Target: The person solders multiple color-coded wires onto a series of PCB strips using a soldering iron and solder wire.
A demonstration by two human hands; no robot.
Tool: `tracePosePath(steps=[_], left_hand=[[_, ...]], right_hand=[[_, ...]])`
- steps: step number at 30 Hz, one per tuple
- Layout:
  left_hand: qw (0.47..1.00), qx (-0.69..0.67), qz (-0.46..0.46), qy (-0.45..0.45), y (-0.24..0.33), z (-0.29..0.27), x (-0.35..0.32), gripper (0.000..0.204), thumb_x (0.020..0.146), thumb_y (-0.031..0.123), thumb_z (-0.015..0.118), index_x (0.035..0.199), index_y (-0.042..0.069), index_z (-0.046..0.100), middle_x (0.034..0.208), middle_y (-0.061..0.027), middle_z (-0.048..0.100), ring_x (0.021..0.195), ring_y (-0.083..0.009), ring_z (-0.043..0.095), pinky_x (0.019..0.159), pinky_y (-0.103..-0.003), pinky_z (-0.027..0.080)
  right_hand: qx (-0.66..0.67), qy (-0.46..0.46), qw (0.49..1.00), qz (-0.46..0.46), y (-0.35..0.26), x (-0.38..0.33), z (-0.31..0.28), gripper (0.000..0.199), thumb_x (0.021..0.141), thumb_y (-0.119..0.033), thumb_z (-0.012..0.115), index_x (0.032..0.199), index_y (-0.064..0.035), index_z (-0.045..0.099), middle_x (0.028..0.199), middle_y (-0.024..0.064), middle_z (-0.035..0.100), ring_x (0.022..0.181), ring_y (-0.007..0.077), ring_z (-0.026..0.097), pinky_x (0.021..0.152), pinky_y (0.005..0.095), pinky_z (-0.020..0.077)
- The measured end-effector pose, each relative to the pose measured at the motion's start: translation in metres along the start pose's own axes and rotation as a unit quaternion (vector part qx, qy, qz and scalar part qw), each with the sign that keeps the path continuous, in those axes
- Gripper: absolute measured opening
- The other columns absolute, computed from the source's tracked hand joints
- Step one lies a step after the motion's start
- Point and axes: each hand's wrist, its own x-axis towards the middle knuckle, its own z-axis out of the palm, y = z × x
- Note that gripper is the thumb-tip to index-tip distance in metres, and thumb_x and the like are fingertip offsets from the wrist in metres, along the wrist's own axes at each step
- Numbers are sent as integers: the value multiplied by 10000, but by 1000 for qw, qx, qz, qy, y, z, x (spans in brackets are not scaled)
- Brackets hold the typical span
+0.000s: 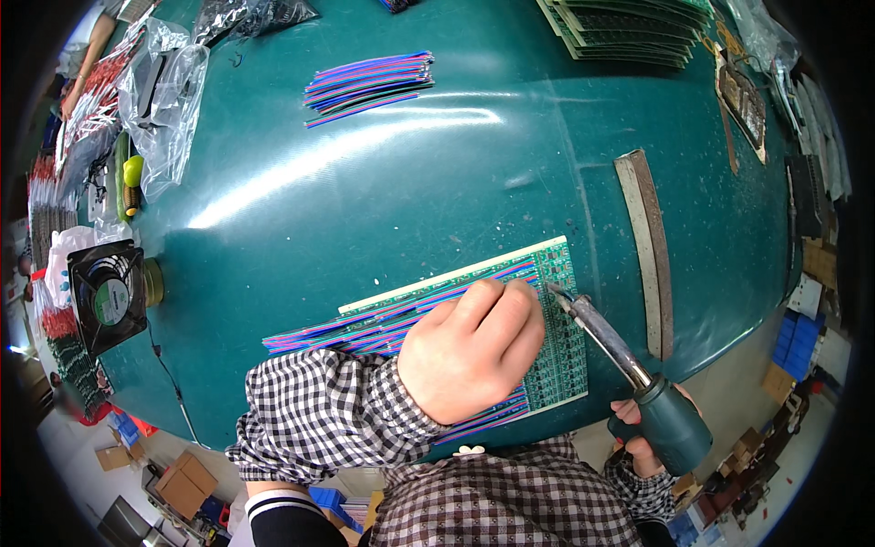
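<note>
A green circuit board panel (561, 351) lies on the bench in front of me, with rows of blue, red and black wires (365, 330) across it and past its left edge. My left hand (474, 351) rests over the wires, its fingers curled closed and their tips hidden beneath. In my right hand (643, 454) is a soldering iron (673, 427) with a dark green handle, the fingers wrapped round it. The iron's tip points up and left, at the board's upper part just right of my left fingers; whether it touches cannot be told.
A loose wire bundle (369, 84) lies at the back. Right of the board stands a long curved metal strip (649, 246). A stack of circuit boards (629, 32) is at the far right, beside a worn metal holder (740, 100). A black fan (109, 296) stands left, below plastic bags (164, 105).
</note>
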Motion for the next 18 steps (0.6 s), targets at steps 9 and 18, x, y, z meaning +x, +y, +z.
tracePosePath(steps=[9, 18], left_hand=[[1000, 9, -2, 0, 1, 1, -1, 375, 709, 93, 719, 1070, -9, 738, 1061, -88, 641, 902, -205, 653, 690, -284, 566], [1000, 19, 12, 14, 0, 3, -4, 394, 724, 93, 715, 1100, -21, 728, 1061, -90, 639, 892, -207, 634, 687, -285, 555]], right_hand=[[-11, 25, 999, -20, -2, 5, 4, 648, 855, -637, 782, 1034, -15, 767, 914, 80, 793, 835, 217, 732, 861, 376, 539], [47, 32, 998, 14, 1, -4, 2, 723, 814, -620, 836, 1079, 44, 724, 870, 85, 784, 856, 210, 756, 891, 381, 531]])
